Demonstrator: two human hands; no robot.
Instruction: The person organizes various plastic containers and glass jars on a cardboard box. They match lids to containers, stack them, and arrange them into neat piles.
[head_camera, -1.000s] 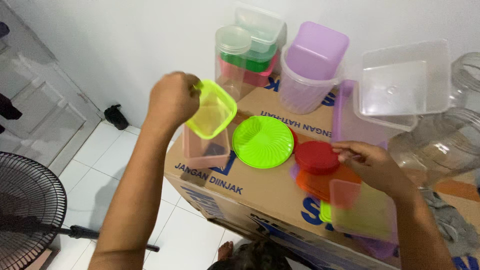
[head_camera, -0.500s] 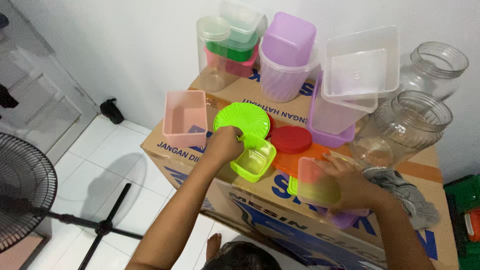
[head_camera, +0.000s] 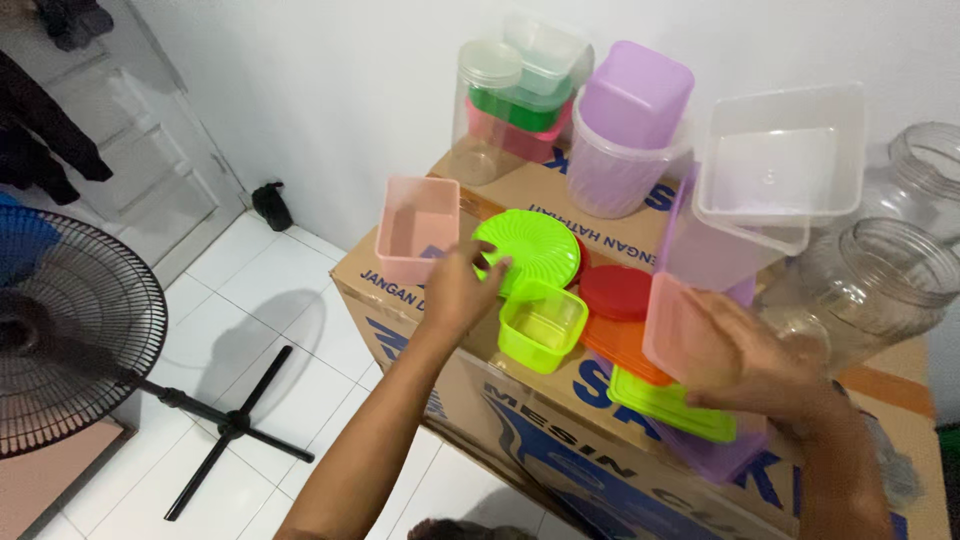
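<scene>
The left hand reaches over the cardboard box with its fingers spread and loosely curled, the fingertips touching the near edge of the round green lid; whether it pinches the lid or only rests on it cannot be told. Just right of this hand, almost touching the wrist, stands the green tub, open side up, free of both hands. Left of the fingers sits the pink tub, close but apart. The right hand is wrapped around a pale pink container, fingers closed over its side, holding it tilted above the stack of flat lids: a red lid, an orange lid and a green flat lid, with a purple one beneath. Behind stand a purple tub, a clear tray, 2 glass jars and stacked containers. A fan stands on the floor at the left.
</scene>
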